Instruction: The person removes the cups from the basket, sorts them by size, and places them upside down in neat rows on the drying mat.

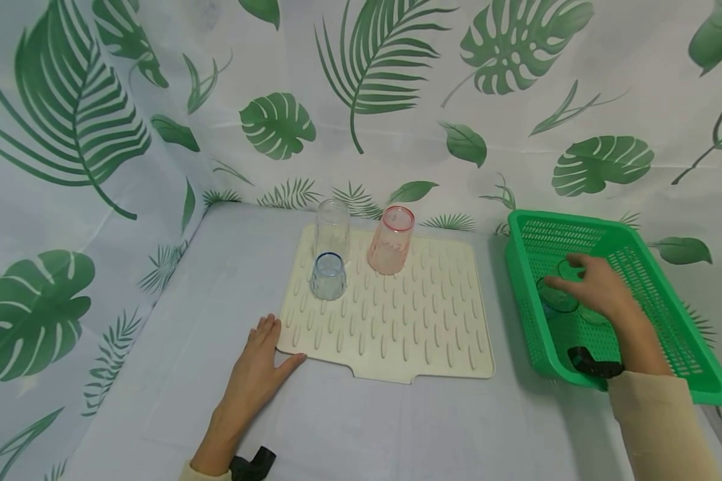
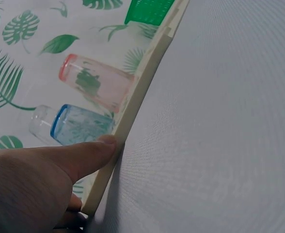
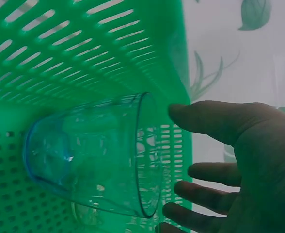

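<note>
My right hand (image 1: 602,287) reaches into the green plastic basket (image 1: 541,347), its thumb and fingers spread with nothing between them. Close to its fingertips in the right wrist view is a clear glass with a bluish base (image 3: 94,150); other glasses lie near it, partly covered by the hand in the head view. My left hand (image 1: 249,374) is at the front left corner of a cream drying mat (image 1: 421,334), thumb touching the mat's edge. On the mat's left half stand a small blue-rimmed glass (image 1: 328,280), a tall clear glass (image 1: 332,227) and a tall red-rimmed glass (image 1: 391,244).
The basket stands to the right of the mat on a pale cloth-covered table (image 1: 433,427). Its raised perforated walls surround the right hand. A white curtain with green leaves (image 1: 397,133) hangs behind the table and along its left side.
</note>
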Available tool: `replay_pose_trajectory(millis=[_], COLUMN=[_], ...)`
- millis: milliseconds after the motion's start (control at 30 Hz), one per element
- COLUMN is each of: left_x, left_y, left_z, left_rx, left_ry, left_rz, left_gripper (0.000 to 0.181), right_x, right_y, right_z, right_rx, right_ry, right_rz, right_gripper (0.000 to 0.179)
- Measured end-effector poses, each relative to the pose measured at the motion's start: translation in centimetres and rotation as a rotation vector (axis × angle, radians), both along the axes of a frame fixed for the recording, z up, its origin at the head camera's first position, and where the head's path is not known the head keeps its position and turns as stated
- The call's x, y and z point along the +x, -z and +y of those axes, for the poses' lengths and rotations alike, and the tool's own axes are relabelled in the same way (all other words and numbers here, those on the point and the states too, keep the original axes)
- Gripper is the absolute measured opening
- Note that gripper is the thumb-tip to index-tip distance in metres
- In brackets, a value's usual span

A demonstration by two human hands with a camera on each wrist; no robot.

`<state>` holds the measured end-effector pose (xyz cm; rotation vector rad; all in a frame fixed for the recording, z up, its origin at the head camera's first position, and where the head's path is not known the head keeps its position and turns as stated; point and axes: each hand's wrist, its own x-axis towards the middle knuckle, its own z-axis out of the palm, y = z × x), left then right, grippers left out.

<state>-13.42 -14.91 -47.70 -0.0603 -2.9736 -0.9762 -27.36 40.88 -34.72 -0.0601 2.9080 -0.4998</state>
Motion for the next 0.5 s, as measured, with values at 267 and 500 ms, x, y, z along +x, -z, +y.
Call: replay_pose_trajectory(millis=[267,500], left_x=[0.02,0.05], left_y=[0.15,0.01], left_z=[0.02,0.0], left_rx=[0.001,-0.012], left_ry=[0.005,0.0], left_rz=[0.002,0.019], left_gripper=[0.088,0.087], right_x=[0.27,0.75], right_y=[0.27,-0.16], right_z=[0.11,0.04], right_rx=[0.026,0.071], right_ry=[-0.011,-0.023], right_rz=[0.008,0.004], right_gripper=[0.088,0.089])
